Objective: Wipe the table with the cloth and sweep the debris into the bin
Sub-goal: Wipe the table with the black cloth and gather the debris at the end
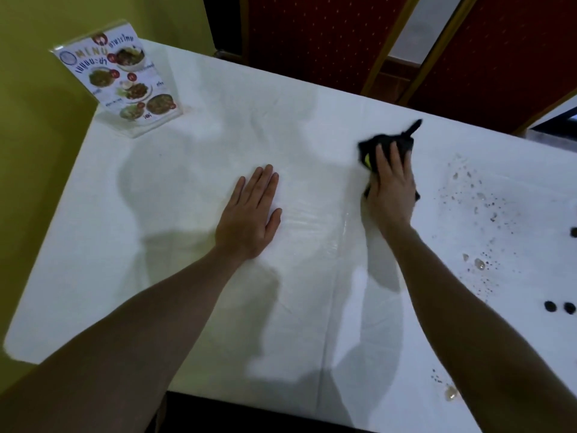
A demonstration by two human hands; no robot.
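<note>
A white table fills the view. My right hand presses a black cloth with a yellow patch flat on the table right of centre, fingers straight over it. My left hand lies flat and open on the table's middle, holding nothing. Debris is scattered to the right of the cloth: small dark specks, pale crumbs and a few black lumps. More crumbs lie near the front edge. No bin is in view.
A standing menu card is at the table's far left corner by a yellow-green wall. Two red upholstered chairs stand behind the far edge. A wet streak shines between my hands.
</note>
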